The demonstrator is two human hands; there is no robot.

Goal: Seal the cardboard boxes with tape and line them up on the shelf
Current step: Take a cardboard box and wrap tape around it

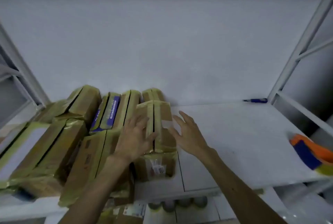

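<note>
The white shelf spanned the lower half of the frame, set between pale metal uprights. Taped cardboard boxes stood packed side by side across its left and centre. A small blue tool lay at its back right corner, well apart from a blurred orange-and-blue object at the right edge.

I see the cardboard boxes in plain brown, their seams banded with glossy yellowish-tan tape; one back-row box carries a purple-blue panel with pale lettering, and the far-left box shows a blank white sheet. The shelf board, its metal frame and the wall all read as flat white-grey to me. At the right edge I make out a tape dispenser in orange and dark blue with a yellow-green patch, and a small dark blue object at the back corner.
</note>
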